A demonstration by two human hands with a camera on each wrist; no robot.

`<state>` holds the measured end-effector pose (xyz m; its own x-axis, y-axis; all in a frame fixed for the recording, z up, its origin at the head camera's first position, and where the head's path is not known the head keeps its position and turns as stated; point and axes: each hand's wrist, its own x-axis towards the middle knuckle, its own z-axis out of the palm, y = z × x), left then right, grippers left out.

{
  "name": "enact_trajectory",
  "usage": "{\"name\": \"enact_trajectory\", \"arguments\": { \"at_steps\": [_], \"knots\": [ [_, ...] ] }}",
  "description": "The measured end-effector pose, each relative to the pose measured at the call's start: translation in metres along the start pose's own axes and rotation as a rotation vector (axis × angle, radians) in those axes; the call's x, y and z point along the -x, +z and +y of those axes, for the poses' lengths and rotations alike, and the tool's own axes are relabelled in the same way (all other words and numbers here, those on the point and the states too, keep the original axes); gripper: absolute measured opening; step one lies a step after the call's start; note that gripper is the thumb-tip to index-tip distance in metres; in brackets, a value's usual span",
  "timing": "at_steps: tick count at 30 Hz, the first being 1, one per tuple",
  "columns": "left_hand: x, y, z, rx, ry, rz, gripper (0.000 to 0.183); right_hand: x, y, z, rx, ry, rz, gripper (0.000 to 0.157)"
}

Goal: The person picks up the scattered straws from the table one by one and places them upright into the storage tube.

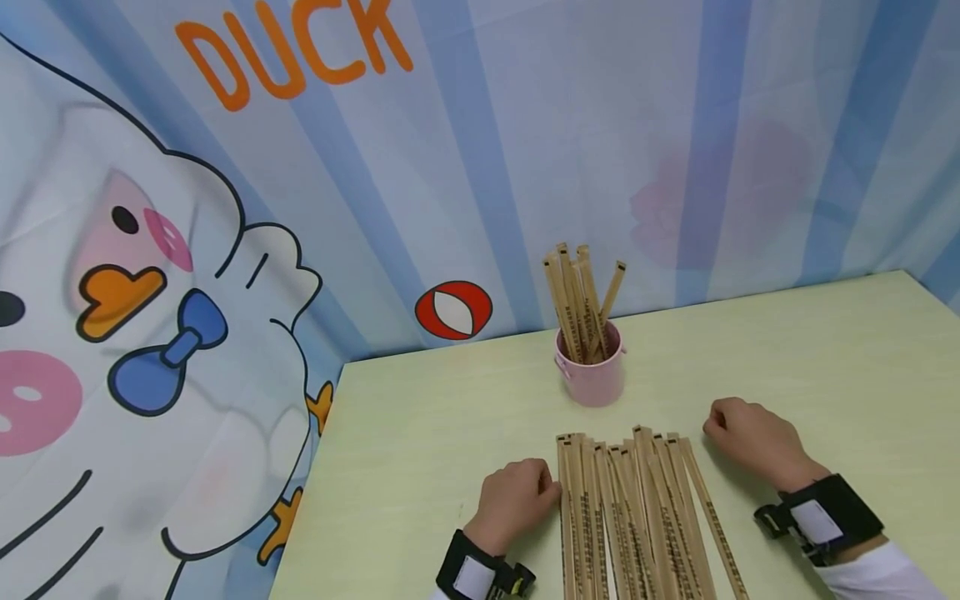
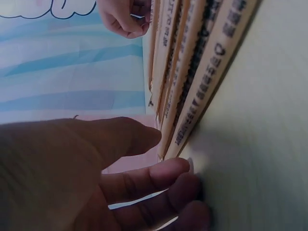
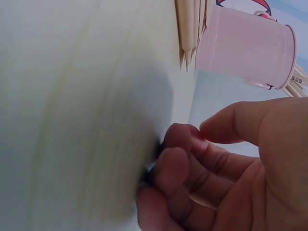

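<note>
Several paper-wrapped chopsticks [image 1: 645,517] lie side by side in a row on the table, dark print running along their brown sleeves. My left hand [image 1: 513,504] rests at the row's left edge, its fingers loosely bent and holding nothing. In the left wrist view, the thumb and fingertips of the left hand [image 2: 139,168] are close to the end of the nearest packet; whether they touch cannot be told. To the right of the row, my right hand [image 1: 761,442] rests on the table, empty. Its fingers [image 3: 173,168] hang loosely curled in the right wrist view.
A small pink bucket [image 1: 592,387] stands behind the row, with more wrapped chopsticks [image 1: 577,300] upright and leaning in it. The pale table [image 1: 450,417] meets a striped blue backdrop [image 1: 585,150] printed with a duck. Each wrist wears a black strap [image 1: 832,517] with a camera.
</note>
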<state>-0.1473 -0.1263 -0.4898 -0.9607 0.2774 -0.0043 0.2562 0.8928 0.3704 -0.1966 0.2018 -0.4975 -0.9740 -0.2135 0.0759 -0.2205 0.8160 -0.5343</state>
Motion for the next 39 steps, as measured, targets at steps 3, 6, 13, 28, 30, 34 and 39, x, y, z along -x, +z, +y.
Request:
{"name": "enact_trajectory", "arguments": {
  "at_steps": [3, 6, 13, 28, 30, 34, 39],
  "knots": [
    [0.001, 0.002, 0.002, -0.023, 0.003, 0.001, 0.030, 0.000, 0.000, 0.000, -0.002, 0.002, -0.006, 0.027],
    [0.002, 0.004, 0.003, -0.045, 0.003, 0.017, 0.032, -0.001, 0.000, 0.000, -0.003, 0.007, -0.008, 0.027],
    [0.001, 0.010, 0.009, -0.122, -0.030, 0.059, 0.043, -0.001, 0.000, 0.001, -0.006, 0.011, -0.010, 0.026],
    [0.000, 0.017, 0.018, -0.191, -0.025, 0.139, 0.048, -0.001, -0.001, 0.002, -0.008, 0.003, -0.012, 0.027],
    [0.000, 0.017, 0.017, -0.170, -0.034, 0.138, 0.047, -0.001, -0.001, 0.002, -0.009, 0.001, -0.012, 0.027],
    [0.000, 0.017, 0.015, -0.147, -0.037, 0.145, 0.047, -0.001, 0.000, 0.003, -0.015, 0.003, -0.013, 0.027],
    [0.000, 0.014, 0.014, -0.140, -0.027, 0.173, 0.047, -0.001, 0.000, 0.003, -0.024, 0.002, -0.018, 0.026]
  ]
}}
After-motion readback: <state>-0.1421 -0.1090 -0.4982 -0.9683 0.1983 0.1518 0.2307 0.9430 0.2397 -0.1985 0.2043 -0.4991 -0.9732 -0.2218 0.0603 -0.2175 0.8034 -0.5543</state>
